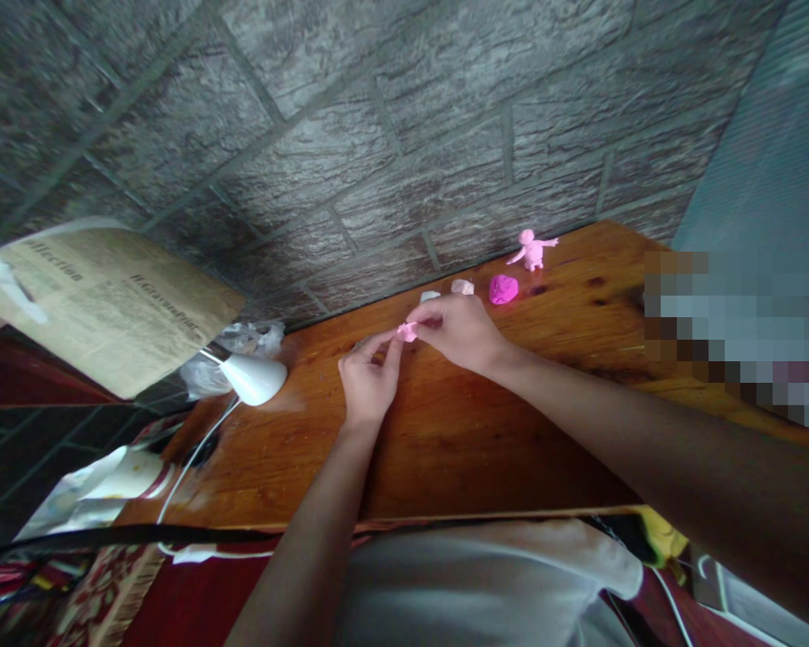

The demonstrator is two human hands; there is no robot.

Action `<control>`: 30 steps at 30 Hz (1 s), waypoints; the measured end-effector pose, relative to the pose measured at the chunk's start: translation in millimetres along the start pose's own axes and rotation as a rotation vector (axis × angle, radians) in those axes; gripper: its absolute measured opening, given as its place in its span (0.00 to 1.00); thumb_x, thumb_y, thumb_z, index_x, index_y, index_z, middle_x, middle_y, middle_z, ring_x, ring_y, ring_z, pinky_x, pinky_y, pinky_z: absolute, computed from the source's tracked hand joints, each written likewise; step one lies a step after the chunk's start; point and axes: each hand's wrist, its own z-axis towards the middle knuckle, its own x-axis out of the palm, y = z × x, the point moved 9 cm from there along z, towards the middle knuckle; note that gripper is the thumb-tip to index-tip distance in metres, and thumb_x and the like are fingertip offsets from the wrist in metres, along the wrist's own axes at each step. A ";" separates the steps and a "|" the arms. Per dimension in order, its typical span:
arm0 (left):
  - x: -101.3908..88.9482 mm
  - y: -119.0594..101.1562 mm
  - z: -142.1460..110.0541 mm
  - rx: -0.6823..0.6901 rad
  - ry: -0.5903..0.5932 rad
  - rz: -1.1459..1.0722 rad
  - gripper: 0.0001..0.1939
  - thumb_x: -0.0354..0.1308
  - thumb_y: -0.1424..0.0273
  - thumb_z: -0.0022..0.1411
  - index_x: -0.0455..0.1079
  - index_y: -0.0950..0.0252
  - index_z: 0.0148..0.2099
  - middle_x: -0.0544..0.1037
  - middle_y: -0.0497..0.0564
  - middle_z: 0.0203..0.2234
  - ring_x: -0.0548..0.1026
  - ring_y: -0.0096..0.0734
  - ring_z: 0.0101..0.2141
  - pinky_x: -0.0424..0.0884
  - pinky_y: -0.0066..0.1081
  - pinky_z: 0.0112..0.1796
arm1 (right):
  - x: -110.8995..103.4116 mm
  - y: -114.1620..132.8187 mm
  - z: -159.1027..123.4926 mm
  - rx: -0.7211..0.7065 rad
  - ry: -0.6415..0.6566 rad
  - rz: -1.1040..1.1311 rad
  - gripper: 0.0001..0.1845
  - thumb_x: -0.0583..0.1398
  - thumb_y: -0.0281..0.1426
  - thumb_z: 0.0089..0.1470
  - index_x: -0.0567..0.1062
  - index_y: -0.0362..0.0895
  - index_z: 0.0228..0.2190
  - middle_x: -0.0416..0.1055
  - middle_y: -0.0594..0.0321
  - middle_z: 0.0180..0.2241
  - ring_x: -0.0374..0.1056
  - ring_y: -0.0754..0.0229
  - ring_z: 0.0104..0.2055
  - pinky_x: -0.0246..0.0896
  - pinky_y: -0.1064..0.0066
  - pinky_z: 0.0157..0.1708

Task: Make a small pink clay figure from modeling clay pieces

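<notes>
Pink piece (pixel 408 332) sits between left fingers (pixel 381 341) and right fingers (pixel 426 311), both pinched narrowly onto it.

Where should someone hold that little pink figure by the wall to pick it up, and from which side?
Probably round the middle of the pink figure, coming from the front right: its outstretched arms look thin and may bend, while the stone wall rises behind it and the magenta lump sits at its front left.
</notes>
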 end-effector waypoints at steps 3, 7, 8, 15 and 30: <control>-0.8 -4.0 0.1 0.021 -0.008 0.030 0.11 0.62 0.63 0.63 0.81 0.63 0.42 0.84 0.51 0.32 0.79 0.29 0.27 0.73 0.28 0.33 | 6.0 -1.3 0.1 -0.044 0.039 -0.017 0.09 0.64 0.24 0.55 0.82 0.45 0.26 0.82 0.64 0.30 0.75 0.63 0.32 0.64 0.72 0.36; 2.1 2.0 -0.4 -0.023 -0.001 -0.020 0.12 0.64 0.61 0.62 0.81 0.62 0.43 0.84 0.52 0.33 0.79 0.30 0.28 0.74 0.29 0.34 | 11.2 -3.4 0.4 -0.064 0.068 -0.041 0.09 0.64 0.24 0.56 0.82 0.44 0.26 0.81 0.64 0.29 0.73 0.63 0.31 0.62 0.73 0.35; 2.7 5.0 -0.5 -0.044 -0.003 -0.042 0.12 0.64 0.61 0.62 0.81 0.62 0.44 0.84 0.52 0.34 0.80 0.30 0.28 0.75 0.29 0.34 | 11.1 -3.0 0.5 -0.062 0.064 -0.036 0.08 0.64 0.24 0.56 0.82 0.44 0.27 0.81 0.63 0.29 0.74 0.63 0.32 0.62 0.73 0.35; 7.2 15.1 0.6 -0.137 0.021 -0.191 0.13 0.64 0.61 0.62 0.81 0.64 0.43 0.85 0.53 0.34 0.81 0.32 0.32 0.77 0.32 0.38 | 5.5 1.4 0.2 -0.027 0.030 -0.024 0.05 0.65 0.25 0.54 0.83 0.43 0.28 0.82 0.61 0.31 0.76 0.61 0.34 0.64 0.72 0.37; 8.1 5.9 0.7 -0.020 0.059 -0.140 0.12 0.59 0.63 0.66 0.80 0.62 0.44 0.83 0.55 0.39 0.81 0.34 0.38 0.76 0.31 0.38 | 4.0 10.6 -1.5 -0.120 0.016 -0.100 0.06 0.65 0.24 0.55 0.81 0.44 0.28 0.80 0.63 0.30 0.74 0.63 0.32 0.62 0.72 0.36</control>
